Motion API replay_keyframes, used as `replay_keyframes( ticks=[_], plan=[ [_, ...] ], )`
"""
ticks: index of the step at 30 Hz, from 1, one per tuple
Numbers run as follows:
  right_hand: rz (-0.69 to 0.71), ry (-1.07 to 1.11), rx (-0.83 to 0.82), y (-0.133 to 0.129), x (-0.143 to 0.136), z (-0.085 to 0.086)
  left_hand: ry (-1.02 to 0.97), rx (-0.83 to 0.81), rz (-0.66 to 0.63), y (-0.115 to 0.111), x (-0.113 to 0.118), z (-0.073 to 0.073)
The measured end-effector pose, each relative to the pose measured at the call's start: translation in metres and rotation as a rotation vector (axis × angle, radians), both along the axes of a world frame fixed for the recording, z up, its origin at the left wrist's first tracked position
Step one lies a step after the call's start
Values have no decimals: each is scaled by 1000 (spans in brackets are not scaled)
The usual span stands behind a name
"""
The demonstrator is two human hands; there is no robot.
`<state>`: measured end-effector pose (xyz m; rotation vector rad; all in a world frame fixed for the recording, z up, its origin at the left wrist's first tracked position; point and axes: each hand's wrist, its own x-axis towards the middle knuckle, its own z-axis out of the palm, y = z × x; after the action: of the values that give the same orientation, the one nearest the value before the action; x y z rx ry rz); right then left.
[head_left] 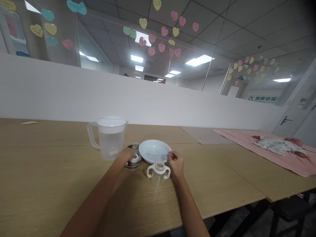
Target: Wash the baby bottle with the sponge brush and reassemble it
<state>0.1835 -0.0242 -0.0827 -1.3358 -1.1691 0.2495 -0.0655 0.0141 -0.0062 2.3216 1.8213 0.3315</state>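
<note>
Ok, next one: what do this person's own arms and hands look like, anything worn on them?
The left hand and right hand are ungloved. Neither arm shows a sleeve, watch or bracelet. The fingers are too small to rule out rings.

1. My left hand (pixel 127 154) reaches into a metal dish (pixel 134 166), fingers beside a white ring (pixel 135 159) and a clear dome (pixel 135 148); my fingertips are hidden there.
2. My right hand (pixel 176 162) is at the right rim of a white bowl (pixel 155 146), fingertips drawn together; I cannot tell whether they grip the thin rod (pixel 156 155) inside.
3. Before me, near the bowl, stands a two-handled cup (pixel 157 178), upright, its top uncovered.
4. Behind my left hand stands a lidded clear pitcher (pixel 112 140).
5. Far right, a figure in patterned clothing (pixel 273 144) lies on pink cloth (pixel 243 148).
</note>
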Motion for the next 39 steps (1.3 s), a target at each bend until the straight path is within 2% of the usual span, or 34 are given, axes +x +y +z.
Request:
replay_keyframes(
  ticks=[3,6,9,11,13,16,19,23,27,33,39],
  plan=[
    [33,107,44,3,0,-1,68,-18,37,-5,2,15],
    [59,243,80,5,2,0,84,55,24,-16,2,40],
    [121,480,99,7,5,0,76,152,-17,-30,2,66],
    [147,673,114,9,9,0,9,244,-67,-37,4,78],
    [183,862,160,11,16,-2,-132,335,-141,-40,8,83],
    [266,1036,237,11,25,-7,-332,391,-245,-37,18,78],
    [322,1108,269,11,31,-10,-374,389,-293,-32,29,67],
    [409,1202,317,12,33,-10,-253,416,-300,-32,40,56],
    [416,1304,344,13,33,-10,-119,429,-284,-33,43,53],
    [465,1355,342,13,31,-9,-83,420,-294,-34,46,53],
    [490,1315,350,10,28,-5,-56,416,-270,-35,48,51]
  ],
)
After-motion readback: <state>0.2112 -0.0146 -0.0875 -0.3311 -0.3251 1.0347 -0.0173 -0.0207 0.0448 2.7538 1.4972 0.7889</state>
